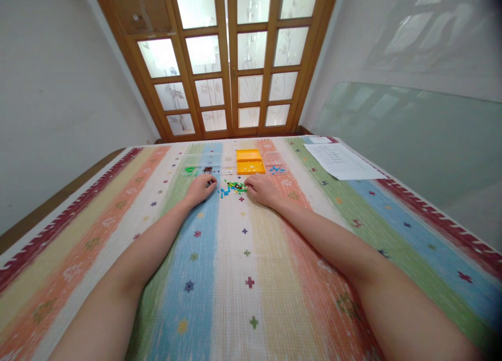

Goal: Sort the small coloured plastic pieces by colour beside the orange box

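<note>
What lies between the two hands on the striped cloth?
In the head view, a loose scatter of tiny coloured pieces, mostly green and blue, lies on the striped cloth between the left hand and the right hand.

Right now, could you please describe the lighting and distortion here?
Head view: frosted door panes blow out white; the wide lens fans out the tablecloth stripes; small pieces between left hand and right hand are too tiny to resolve.

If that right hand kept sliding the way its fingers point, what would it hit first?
Probably the heap of small coloured pieces beside the right hand; the orange tray lies farther back.
</note>
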`<state>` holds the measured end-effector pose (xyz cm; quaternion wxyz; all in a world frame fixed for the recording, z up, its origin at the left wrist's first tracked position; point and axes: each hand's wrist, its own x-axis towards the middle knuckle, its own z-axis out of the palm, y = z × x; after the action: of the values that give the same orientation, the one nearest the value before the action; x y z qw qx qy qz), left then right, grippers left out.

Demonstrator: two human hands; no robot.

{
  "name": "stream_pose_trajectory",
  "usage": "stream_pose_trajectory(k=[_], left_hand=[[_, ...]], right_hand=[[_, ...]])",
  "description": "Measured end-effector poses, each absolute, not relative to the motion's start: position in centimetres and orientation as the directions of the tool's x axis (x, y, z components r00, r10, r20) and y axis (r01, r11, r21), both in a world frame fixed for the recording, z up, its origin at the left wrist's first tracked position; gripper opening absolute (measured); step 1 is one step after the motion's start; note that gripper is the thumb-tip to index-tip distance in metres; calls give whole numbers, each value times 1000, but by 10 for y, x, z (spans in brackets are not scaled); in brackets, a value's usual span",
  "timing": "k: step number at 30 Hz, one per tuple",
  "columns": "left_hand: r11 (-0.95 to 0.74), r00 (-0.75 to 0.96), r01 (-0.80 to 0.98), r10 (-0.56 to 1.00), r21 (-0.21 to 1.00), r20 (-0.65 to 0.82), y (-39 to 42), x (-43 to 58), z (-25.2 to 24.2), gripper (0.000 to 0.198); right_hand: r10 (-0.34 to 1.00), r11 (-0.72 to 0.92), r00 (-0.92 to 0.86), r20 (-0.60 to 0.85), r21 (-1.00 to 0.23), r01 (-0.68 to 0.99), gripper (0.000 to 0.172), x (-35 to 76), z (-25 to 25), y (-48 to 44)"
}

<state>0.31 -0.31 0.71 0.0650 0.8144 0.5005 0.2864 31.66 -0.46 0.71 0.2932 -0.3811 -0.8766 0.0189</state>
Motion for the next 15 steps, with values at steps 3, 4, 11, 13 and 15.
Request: stream_pose_trajectory(k=[3, 4, 11, 13, 15], left_hand=[[-410, 200, 773, 882, 484, 427, 2, -6, 8, 17], [-380, 149, 765, 890, 520, 431, 4, -9, 8, 16], [-199, -237, 452, 913, 869, 332, 20, -31, 11, 13], [-178, -320, 312, 905, 933, 280, 23, -35, 12, 13], [-153, -386, 210, 894, 966, 226, 25, -39, 13, 14]], right_hand=[[671, 720, -553, 494, -257, 645, 19, 317, 7, -5], [669, 723, -557, 493, -260, 640, 19, 317, 7, -5], [652, 744, -579, 490, -263, 615, 20, 317, 12, -9], [646, 748, -582, 493, -258, 611, 20, 317, 11, -9], [643, 751, -582, 498, -262, 606, 20, 317, 9, -7]])
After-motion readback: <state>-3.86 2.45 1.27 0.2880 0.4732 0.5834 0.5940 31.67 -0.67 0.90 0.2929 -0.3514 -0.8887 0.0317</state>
